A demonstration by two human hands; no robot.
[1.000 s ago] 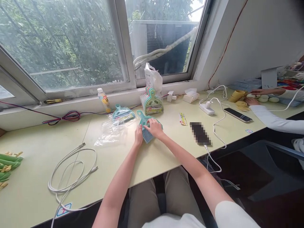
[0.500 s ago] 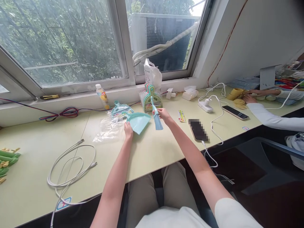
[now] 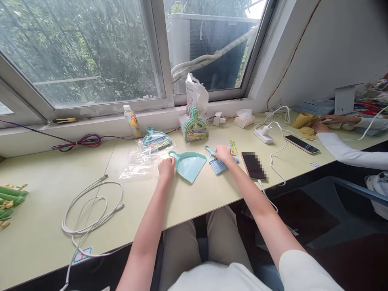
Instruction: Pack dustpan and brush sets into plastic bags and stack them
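A mint-green dustpan (image 3: 190,165) lies on the pale table, its handle toward the back left. My left hand (image 3: 167,166) is closed at the dustpan's left edge, near the handle. To the right, a small blue brush (image 3: 217,165) rests on the table with its bristles toward me. My right hand (image 3: 223,152) is closed over the brush's back. A crumpled clear plastic wrapper (image 3: 138,163) lies left of my left hand. Behind it is another blue brush-and-dustpan set (image 3: 157,139). Packed sets (image 3: 195,127) in several colours stand near the window sill.
A phone (image 3: 254,165) on a cable and a label card (image 3: 233,148) lie on the right. Farther right are a power strip (image 3: 263,136), another phone (image 3: 302,144) and a person's arms. A coiled white cable (image 3: 91,208) is at left; a bottle (image 3: 132,121) stands behind.
The dustpan has moved right and toward me, onto the table. My right hand has turned the brush from upright to flat and lowered it to the right of the dustpan.
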